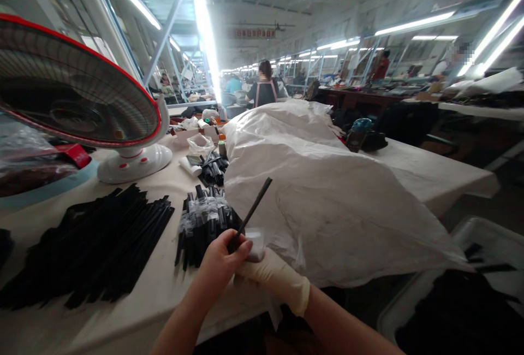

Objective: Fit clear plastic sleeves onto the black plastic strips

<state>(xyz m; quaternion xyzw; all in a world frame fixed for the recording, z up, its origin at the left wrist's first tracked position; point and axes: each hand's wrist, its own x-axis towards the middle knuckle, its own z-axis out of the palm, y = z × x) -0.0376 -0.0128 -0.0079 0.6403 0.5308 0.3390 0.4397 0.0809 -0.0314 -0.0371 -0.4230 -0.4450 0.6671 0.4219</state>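
Bare fingers of my left hand [227, 254] pinch the lower end of a thin black strip [257, 202], which slants up to the right. Against it from the right lies my right hand [280, 278], in a cream-coloured glove, with its fingers closed and partly hidden behind the left. A whitish translucent piece [256, 241] sticks up from between the hands; its kind is unclear. Just beyond my left hand are black strips bundled with clear wrapping [204, 210]. A wide pile of loose black strips [102, 246] is spread at left.
A white fan with a red rim [135, 161] stands at the table's left. A large white plastic sheet [327, 202] covers a heap in the middle and hangs over the front edge. A white bin [387, 311] with black pieces is low at right. Other people sit farther back.
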